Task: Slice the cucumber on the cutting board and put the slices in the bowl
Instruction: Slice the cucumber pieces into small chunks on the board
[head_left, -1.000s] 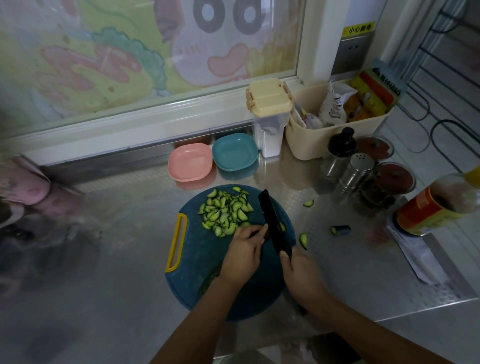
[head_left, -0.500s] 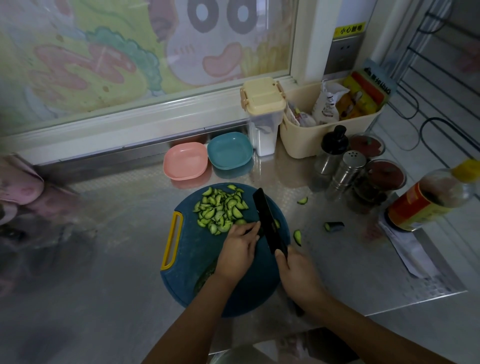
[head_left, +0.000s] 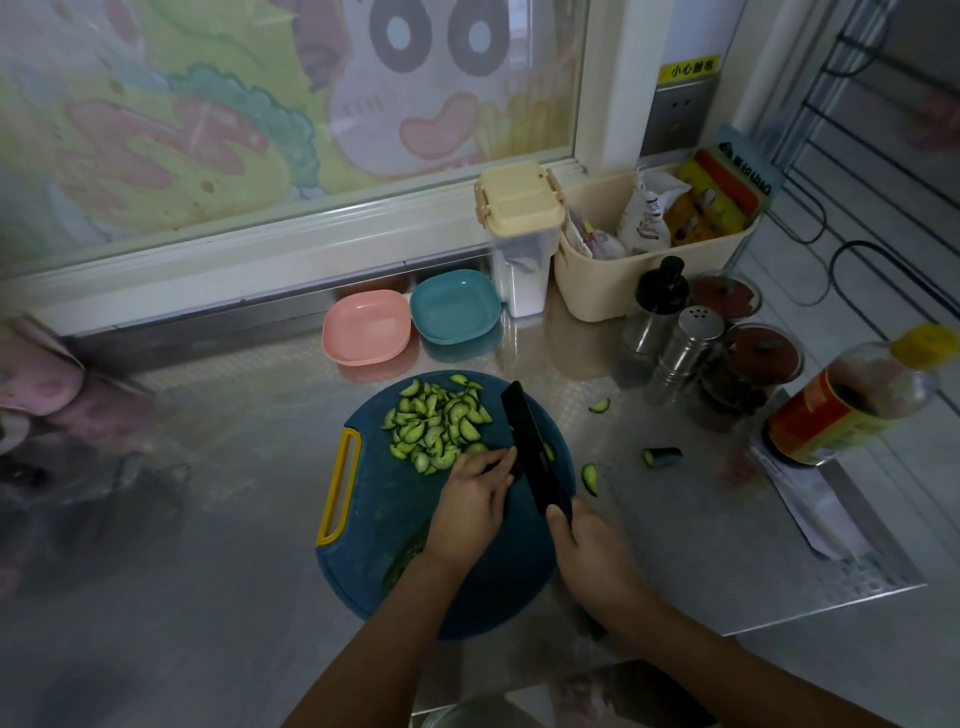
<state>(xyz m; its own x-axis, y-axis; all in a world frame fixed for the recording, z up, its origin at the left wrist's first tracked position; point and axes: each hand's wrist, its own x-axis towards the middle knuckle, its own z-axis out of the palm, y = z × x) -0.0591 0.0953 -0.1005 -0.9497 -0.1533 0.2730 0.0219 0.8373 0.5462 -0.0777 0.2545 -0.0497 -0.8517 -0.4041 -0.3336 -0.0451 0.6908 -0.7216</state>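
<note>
Head: beige bin (head_left: 613, 293) (packets (head_left: 647, 221) inside)

Yellow warning label (head_left: 689, 68) above the wall socket (head_left: 675, 117), beyond the table's far right corner, reads 小心触电. Print on the packets (head_left: 711, 208) and the bottle (head_left: 841, 410) is too blurred to read.

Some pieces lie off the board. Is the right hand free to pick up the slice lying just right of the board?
Probably not yet: the right hand grips the knife. The slice lies on the counter close by, with nothing in between, so putting the knife down should free it.
</note>
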